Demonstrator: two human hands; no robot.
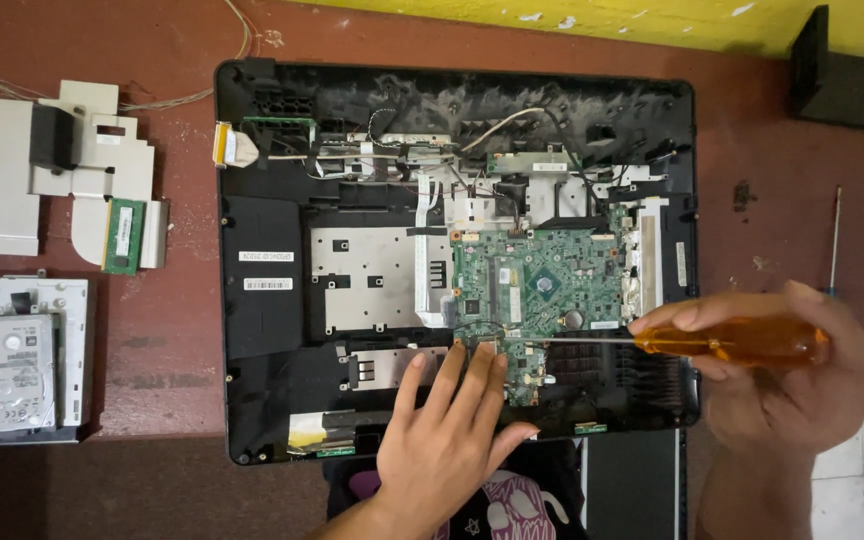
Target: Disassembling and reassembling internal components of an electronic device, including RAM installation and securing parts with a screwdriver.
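Observation:
An opened black computer chassis (pixel 262 330) lies on the reddish-brown table, its green circuit board (pixel 552 285) exposed at centre right. My left hand (pixel 447 440) rests flat on the chassis with fingers spread, fingertips touching the lower left edge of the board. My right hand (pixel 782 375) grips a screwdriver with an amber handle (pixel 742 342). Its metal shaft (pixel 582 339) runs left across the lower part of the board, tip close to my left fingertips.
Silver metal shield plates (pixel 12 170) with a green memory stick (pixel 124 236) lie at upper left. A hard drive in a metal caddy (pixel 7 370) sits below them. A thin second screwdriver (pixel 834 240) lies at right, a black block (pixel 847 85) at upper right.

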